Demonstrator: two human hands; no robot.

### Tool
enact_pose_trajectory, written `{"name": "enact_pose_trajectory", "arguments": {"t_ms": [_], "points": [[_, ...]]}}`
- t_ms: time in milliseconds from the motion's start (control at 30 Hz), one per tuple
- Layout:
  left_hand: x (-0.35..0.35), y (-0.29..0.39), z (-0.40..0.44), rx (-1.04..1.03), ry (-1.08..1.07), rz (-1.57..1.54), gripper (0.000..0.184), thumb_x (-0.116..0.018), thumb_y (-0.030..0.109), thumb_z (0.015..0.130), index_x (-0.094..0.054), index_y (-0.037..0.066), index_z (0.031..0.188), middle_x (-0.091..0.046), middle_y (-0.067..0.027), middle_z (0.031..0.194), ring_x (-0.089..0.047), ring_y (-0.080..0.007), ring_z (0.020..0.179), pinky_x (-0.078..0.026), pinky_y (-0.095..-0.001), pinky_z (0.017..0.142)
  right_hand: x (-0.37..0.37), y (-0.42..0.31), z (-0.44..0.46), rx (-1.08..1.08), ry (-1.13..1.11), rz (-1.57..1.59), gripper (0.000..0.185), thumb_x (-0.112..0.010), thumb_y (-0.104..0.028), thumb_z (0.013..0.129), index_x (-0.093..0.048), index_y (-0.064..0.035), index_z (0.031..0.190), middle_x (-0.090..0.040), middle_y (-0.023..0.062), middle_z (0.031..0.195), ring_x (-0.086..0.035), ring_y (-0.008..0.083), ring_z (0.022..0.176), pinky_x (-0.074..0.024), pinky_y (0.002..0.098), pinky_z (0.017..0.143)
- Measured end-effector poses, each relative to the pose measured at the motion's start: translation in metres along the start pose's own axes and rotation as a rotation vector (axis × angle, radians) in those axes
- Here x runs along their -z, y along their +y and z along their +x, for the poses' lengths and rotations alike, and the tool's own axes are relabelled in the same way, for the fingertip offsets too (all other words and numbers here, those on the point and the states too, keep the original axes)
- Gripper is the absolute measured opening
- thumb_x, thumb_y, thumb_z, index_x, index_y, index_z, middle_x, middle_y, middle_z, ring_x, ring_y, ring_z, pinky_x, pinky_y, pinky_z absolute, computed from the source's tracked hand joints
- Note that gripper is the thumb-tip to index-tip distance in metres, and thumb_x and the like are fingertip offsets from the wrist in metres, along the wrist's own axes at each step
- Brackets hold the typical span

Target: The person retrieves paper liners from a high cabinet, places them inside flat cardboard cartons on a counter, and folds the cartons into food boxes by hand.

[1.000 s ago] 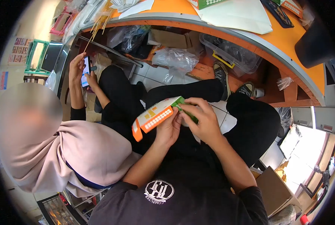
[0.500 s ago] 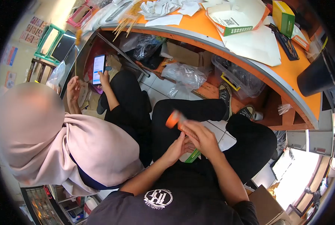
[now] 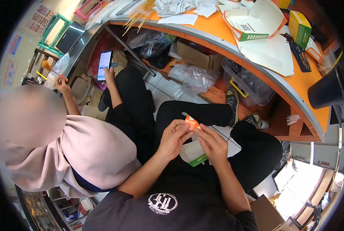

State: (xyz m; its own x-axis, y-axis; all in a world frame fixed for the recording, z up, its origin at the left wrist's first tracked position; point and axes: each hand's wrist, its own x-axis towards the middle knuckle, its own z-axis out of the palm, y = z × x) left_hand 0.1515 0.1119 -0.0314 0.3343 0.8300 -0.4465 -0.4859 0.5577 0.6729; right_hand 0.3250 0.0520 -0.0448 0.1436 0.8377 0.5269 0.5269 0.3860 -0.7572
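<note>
Between the fingertips of both hands, above my lap, is a small orange piece of card (image 3: pixel 192 122) with white marks. My left hand (image 3: pixel 172 139) pinches its left side, and my right hand (image 3: pixel 215 145) grips its lower right edge. Just below lies a cardboard food box (image 3: pixel 195 153), white inside with a green side, resting on my lap. Its white card also shows to the right of my right hand. My hands cover the area between, so I cannot tell whether the orange piece is joined to the box.
An orange desk (image 3: pixel 218 29) curves ahead, carrying an open food box (image 3: pixel 252 23), white card, papers and skewers (image 3: pixel 135 22). A black bin (image 3: pixel 328 90) stands at right. Beneath are plastic bags (image 3: pixel 193 79) and a clear tub (image 3: pixel 252 90). At left, a person holds a phone (image 3: pixel 104 66) and skewered food.
My right hand has come down and right from its blurred upper position; my left hand has risen slightly. The orange piece is now between both hands. The neighbour's skewer hand moved left.
</note>
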Motion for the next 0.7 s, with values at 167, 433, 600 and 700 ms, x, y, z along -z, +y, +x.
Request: {"name": "enact_pose_trajectory", "arguments": {"t_ms": [167,433,600,700], "points": [[-0.017,-0.021,0.010,-0.167,-0.044,0.202,0.005,-0.065,0.000,0.097,-0.062,0.003,0.100,-0.071,-0.0087,0.110,-0.068,-0.0142,0.097,-0.056,-0.0312,0.090,0.003,-0.001,-0.003,-0.434,0.169,0.182,0.009,-0.070,-0.003,0.093,-0.071,0.0018,0.100,-0.075,0.0139,0.102,-0.073,0.0177,0.092,-0.0577,0.0304,0.080],[-0.037,-0.022,0.009,-0.958,-0.150,1.083,0.012,-0.075,-0.004,0.085,-0.068,-0.001,0.095,-0.070,-0.0152,0.105,-0.069,-0.0267,0.101,-0.054,-0.0338,0.086,-0.007,0.005,-0.006,-0.791,0.284,0.675,0.011,-0.069,-0.010,0.098,-0.075,-0.0002,0.099,-0.061,-0.0046,0.079,-0.047,0.0022,0.069,-0.0350,0.0190,0.061],[-0.023,-0.021,-0.001,-0.724,-0.130,0.970,0.012,-0.075,-0.001,0.087,-0.071,-0.003,0.098,-0.072,-0.0133,0.109,-0.070,-0.0216,0.101,-0.055,-0.0319,0.088,-0.011,0.009,-0.017,-0.896,0.218,0.708,0.016,-0.070,-0.011,0.097,-0.075,0.0022,0.103,-0.075,0.0083,0.103,-0.063,0.0099,0.086,-0.0475,0.0244,0.078],[-0.013,-0.023,-0.001,-0.459,-0.106,0.718,0.017,-0.074,0.002,0.090,-0.069,-0.003,0.105,-0.072,-0.0114,0.108,-0.070,-0.0168,0.101,-0.056,-0.0308,0.090,-0.013,0.011,-0.018,-0.958,0.218,0.785,0.016,-0.070,-0.012,0.097,-0.075,0.0023,0.102,-0.074,0.0061,0.096,-0.062,0.0087,0.084,-0.0463,0.0240,0.076]]}}
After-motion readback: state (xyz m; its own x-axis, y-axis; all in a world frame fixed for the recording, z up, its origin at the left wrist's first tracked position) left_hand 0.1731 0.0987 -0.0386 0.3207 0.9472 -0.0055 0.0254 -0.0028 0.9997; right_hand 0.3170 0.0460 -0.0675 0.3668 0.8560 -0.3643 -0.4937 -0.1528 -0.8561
